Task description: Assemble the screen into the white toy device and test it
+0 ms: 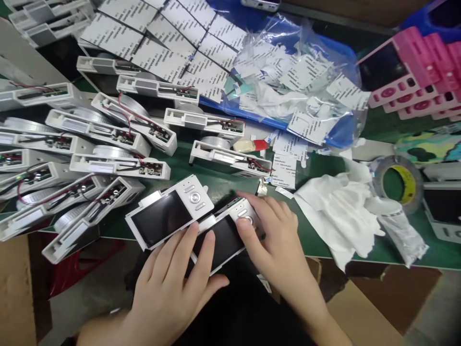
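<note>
Two silver-white digital cameras with dark screens lie side by side at the green table's front edge. My right hand (279, 240) grips the button end of the nearer camera (221, 240), thumb on its round pad and fingers behind its far side. With fingers stretched out, my left hand (169, 283) rests at the near side of the pair; its fingertips reach the gap between the two. The other camera (163, 218) lies just to the left, screen up. Part of the nearer camera's lower edge is hidden by my left fingers.
Several opened white camera bodies (118, 167) with wires showing stand on the left. A blue tray (347, 57) holds a plastic bag of labels. Pink cameras (387, 65), a tape roll (398, 182) and a white cloth (334, 209) are at right. A red-tipped brush (250, 145) lies mid-table.
</note>
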Available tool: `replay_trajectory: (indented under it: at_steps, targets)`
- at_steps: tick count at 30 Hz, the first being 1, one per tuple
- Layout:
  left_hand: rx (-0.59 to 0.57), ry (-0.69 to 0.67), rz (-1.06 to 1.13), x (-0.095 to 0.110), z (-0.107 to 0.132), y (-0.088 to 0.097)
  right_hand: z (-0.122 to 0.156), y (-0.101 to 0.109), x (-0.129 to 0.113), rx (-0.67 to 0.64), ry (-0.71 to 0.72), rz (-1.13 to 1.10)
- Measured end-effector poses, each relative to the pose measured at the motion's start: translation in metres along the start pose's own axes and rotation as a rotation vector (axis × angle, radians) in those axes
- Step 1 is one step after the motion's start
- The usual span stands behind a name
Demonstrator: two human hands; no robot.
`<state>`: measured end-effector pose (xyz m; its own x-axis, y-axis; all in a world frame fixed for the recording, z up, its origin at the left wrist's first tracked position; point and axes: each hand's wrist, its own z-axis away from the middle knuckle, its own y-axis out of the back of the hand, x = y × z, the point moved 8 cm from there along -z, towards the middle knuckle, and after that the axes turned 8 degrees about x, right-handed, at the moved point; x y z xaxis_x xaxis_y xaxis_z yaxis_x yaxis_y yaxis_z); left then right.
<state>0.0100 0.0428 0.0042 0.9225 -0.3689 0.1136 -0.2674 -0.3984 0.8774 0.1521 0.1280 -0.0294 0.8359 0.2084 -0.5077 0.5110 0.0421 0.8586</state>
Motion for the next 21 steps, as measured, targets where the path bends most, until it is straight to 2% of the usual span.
replay_trajectory:
  at_steps: [7,15,21]
  targets:
    - [-0.031,-0.002,-0.019,0.006,-0.007,-0.005,-0.006,-0.004,-0.001,-0.008,-0.079,-0.093]
    - [-0.116,0.031,-0.029,0.008,-0.008,-0.011,-0.007,-0.006,0.0,0.013,-0.058,-0.141]
    - [-0.145,0.062,-0.017,0.007,-0.009,-0.012,-0.008,-0.006,0.003,-0.071,-0.067,-0.178]
